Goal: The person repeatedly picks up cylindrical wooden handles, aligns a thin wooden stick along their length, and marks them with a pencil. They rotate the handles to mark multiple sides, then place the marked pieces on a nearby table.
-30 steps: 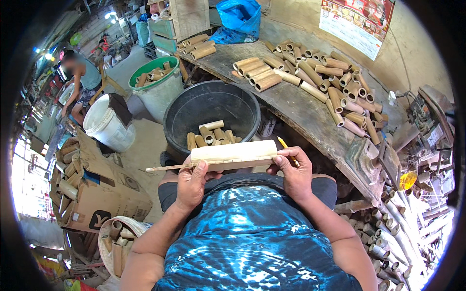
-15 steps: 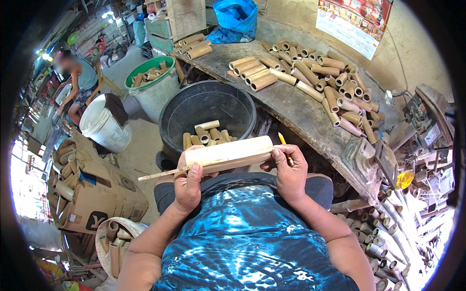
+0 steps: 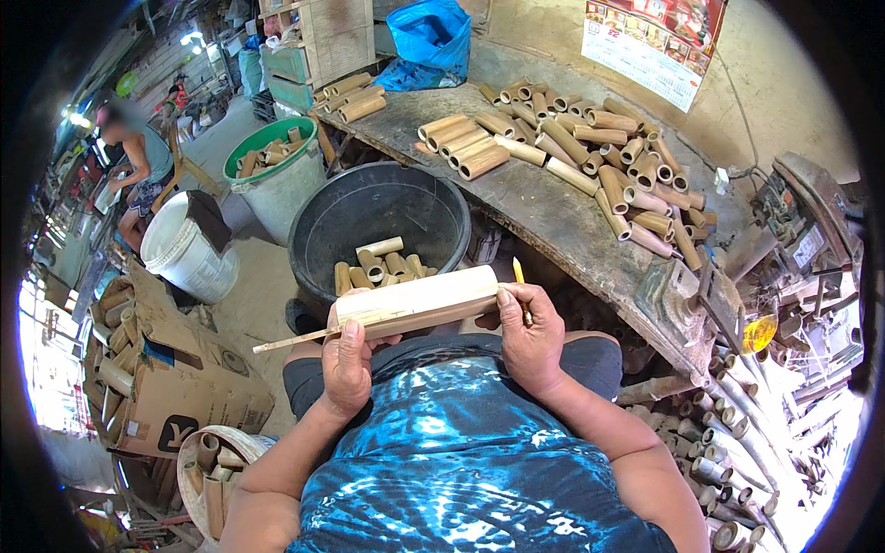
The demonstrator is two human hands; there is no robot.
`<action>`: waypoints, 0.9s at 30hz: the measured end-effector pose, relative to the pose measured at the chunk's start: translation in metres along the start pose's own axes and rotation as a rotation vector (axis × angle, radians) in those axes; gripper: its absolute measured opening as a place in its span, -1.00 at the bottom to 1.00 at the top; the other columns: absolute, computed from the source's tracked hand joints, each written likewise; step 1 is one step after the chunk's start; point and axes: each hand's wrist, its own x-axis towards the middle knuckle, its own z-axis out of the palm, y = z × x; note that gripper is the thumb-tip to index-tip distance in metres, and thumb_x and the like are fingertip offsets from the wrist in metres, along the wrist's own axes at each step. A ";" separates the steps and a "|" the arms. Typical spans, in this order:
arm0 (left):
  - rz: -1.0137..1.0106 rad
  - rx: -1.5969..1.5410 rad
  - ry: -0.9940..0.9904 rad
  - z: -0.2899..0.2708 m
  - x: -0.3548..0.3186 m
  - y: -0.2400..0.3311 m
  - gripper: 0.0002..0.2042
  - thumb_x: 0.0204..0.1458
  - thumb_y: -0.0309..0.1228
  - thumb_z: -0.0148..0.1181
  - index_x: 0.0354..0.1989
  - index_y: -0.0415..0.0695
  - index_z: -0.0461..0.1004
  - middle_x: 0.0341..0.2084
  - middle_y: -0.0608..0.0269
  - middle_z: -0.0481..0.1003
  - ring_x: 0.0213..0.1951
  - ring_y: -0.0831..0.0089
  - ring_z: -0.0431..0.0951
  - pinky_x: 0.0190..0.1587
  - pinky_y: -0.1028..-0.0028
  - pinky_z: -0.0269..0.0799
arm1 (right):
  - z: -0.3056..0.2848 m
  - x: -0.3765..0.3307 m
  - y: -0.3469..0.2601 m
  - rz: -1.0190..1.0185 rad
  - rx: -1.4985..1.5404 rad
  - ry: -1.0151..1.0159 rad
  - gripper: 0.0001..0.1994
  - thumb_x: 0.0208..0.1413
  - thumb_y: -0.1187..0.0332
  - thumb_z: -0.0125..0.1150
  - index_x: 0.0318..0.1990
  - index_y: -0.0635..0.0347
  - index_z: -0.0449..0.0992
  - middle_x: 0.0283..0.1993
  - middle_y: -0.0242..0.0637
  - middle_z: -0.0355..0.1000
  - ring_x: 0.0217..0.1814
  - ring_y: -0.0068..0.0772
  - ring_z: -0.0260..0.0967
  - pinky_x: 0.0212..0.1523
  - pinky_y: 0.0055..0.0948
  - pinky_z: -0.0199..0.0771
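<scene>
both hands hold one pale bamboo tube (image 3: 419, 300) level above the lap, just in front of the black tub (image 3: 313, 241). left hand (image 3: 348, 355) is closed around the tube's left end, thumb on top, and pins a thin flat stick (image 3: 290, 340) along the underside, so that the stick pokes out past the end toward the left. right hand (image 3: 527, 334) grips the right end with its fingertips while keeping a yellow pencil (image 3: 519, 274) tucked between the fingers, point up. it looks like a measuring and marking step, with the stick serving as a gauge. to do it well, i would butt the stick square against one end of the tube, keep it lying flat along the wall and not twisted, and hold the tube steady with the left hand before freeing the pencil. the mark is best made right at the stick's end, on the near face where it can be seen. more cut bamboo pieces (image 3: 380, 264) lie in the tub, and many more on the workbench (image 3: 553, 217).
</scene>
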 end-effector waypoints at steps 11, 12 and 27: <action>0.010 0.008 -0.018 -0.004 -0.002 0.002 -0.54 0.33 -0.15 -0.19 0.24 -0.24 0.11 0.00 0.05 0.43 -0.02 0.37 0.49 -0.02 0.39 0.46 | -0.001 -0.008 0.001 -0.123 0.001 -0.054 -0.84 0.30 0.52 0.00 -0.04 0.38 0.40 -0.22 -0.19 0.48 -0.29 -0.46 0.51 -0.29 -0.51 0.59; 0.014 0.010 -0.008 -0.005 -0.002 0.003 -0.54 0.33 -0.15 -0.19 0.23 -0.24 0.11 0.00 0.05 0.43 -0.02 0.37 0.49 -0.03 0.39 0.46 | -0.001 -0.010 -0.002 -0.057 0.100 -0.090 -0.83 0.31 0.52 -0.02 -0.02 0.37 0.40 -0.22 -0.19 0.48 -0.29 -0.45 0.51 -0.29 -0.51 0.59; -0.174 0.126 -0.075 -0.032 -0.028 0.004 -0.66 0.34 -0.23 -0.23 0.12 -0.21 0.19 -0.11 0.11 0.44 -0.15 0.45 0.48 -0.13 0.43 0.44 | -0.011 -0.005 -0.038 0.219 0.178 -0.382 -0.86 0.23 0.41 0.16 -0.12 0.25 0.52 -0.26 -0.39 0.47 -0.21 -0.63 0.37 -0.13 -0.57 0.38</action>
